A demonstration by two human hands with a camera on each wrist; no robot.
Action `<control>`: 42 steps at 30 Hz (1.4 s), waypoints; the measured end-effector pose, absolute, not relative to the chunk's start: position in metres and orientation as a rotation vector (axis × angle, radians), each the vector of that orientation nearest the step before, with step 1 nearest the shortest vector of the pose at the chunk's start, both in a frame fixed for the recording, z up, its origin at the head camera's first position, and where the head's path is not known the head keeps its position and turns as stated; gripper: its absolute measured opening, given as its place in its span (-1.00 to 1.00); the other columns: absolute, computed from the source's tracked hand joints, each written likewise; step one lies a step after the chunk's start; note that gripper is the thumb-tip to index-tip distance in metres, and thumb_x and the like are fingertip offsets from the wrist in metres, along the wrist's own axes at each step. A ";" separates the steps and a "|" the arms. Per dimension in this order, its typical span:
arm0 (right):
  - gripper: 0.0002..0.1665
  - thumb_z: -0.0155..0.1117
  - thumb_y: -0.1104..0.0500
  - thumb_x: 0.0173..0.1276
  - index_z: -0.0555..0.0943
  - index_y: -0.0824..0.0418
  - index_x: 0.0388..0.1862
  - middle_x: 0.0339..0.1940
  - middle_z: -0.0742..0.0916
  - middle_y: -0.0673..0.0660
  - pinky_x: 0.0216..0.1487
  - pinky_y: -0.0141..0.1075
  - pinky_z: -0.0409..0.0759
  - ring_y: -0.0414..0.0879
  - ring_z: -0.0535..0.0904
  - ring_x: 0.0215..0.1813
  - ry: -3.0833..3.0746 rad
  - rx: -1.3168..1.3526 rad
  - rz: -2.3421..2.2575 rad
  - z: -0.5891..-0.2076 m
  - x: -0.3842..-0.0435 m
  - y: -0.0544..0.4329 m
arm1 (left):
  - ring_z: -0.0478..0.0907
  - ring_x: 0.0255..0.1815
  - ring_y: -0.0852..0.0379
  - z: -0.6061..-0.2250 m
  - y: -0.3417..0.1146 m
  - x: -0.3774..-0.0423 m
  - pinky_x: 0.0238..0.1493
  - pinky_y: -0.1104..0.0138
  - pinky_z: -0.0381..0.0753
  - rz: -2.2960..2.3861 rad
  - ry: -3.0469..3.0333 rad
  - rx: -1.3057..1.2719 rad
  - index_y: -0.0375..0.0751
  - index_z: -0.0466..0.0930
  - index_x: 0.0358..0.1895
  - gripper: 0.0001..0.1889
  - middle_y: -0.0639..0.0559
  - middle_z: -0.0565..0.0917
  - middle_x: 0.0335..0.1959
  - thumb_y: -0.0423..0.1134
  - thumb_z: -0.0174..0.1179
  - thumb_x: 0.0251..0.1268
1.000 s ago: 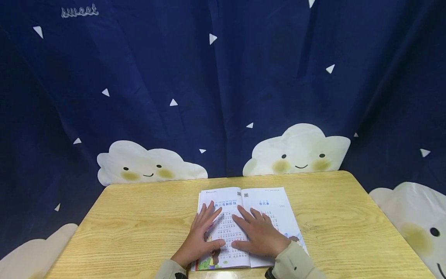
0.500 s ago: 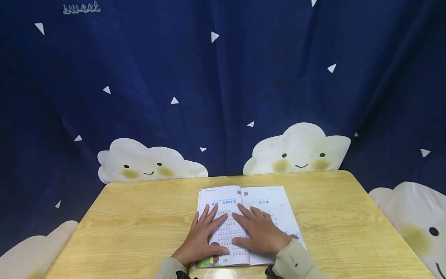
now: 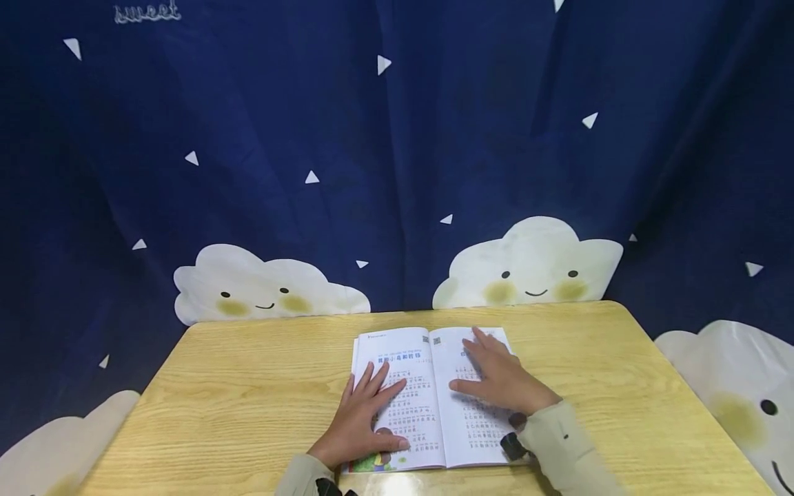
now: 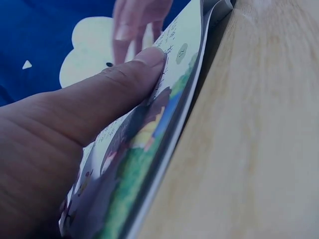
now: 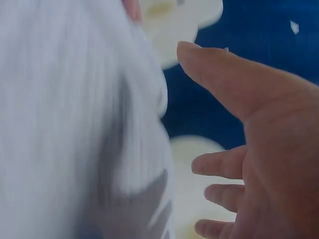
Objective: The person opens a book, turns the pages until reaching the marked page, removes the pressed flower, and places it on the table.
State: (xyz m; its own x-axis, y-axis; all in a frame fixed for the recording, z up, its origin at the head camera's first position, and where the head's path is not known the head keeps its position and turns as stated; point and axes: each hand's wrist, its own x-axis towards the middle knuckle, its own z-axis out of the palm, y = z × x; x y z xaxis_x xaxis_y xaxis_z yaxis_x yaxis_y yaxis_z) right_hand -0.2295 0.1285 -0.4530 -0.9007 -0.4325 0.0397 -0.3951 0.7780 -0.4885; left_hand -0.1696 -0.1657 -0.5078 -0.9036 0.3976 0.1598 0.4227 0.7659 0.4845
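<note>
An open book [image 3: 409, 406] lies on the wooden table, with printed text on both pages and a coloured picture at the lower left. My left hand [image 3: 362, 420] rests on the left page with its fingers spread. In the left wrist view its thumb [image 4: 119, 89] presses flat near the page's bottom edge. Above the right page is my right hand [image 3: 502, 375], fingers extended and apart. The right wrist view shows those fingers [image 5: 219, 164] clear of the blurred white page [image 5: 60, 124], holding nothing.
The light wood table [image 3: 260, 393] spreads out on both sides of the book. Behind it hangs a dark blue curtain [image 3: 279, 103] with white triangles and smiling clouds [image 3: 527, 262]. Dark bands sit at both wrists below light sleeves [image 3: 573, 441].
My right hand has moved right and away from me, from the book's middle to over the right page. The left hand slid slightly toward me early on, then stayed.
</note>
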 end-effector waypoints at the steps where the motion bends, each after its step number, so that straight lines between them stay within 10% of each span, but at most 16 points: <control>1: 0.16 0.22 -0.46 0.13 0.21 0.24 0.49 0.58 0.03 0.27 0.37 0.34 -0.02 0.33 -0.10 0.53 2.899 -0.619 -0.758 -0.454 -0.234 0.135 | -0.29 0.56 -0.13 -0.508 -0.165 -0.170 0.42 -0.22 -0.32 -0.822 -2.908 -0.677 0.29 0.21 0.46 0.01 0.01 -0.03 0.57 0.54 0.22 -0.17; 15: 0.58 0.28 -0.66 -0.27 0.00 0.23 0.56 0.56 -0.09 0.38 0.31 0.45 -0.19 0.49 -0.28 0.48 2.891 -0.363 -0.607 -0.478 -0.264 0.182 | -0.28 0.56 -0.14 -0.508 -0.165 -0.169 0.42 -0.22 -0.32 -0.824 -2.916 -0.679 0.28 0.21 0.46 0.01 0.00 -0.03 0.57 0.54 0.22 -0.17; 42: 0.55 0.26 -0.69 -0.30 0.10 0.18 0.55 0.57 -0.05 0.35 0.33 0.42 -0.13 0.46 -0.29 0.49 2.928 -0.345 -0.516 -0.478 -0.263 0.179 | -0.26 0.57 -0.11 -0.510 -0.166 -0.170 0.42 -0.20 -0.32 -0.803 -2.900 -0.674 0.30 0.21 0.46 0.02 0.02 -0.01 0.56 0.56 0.20 -0.19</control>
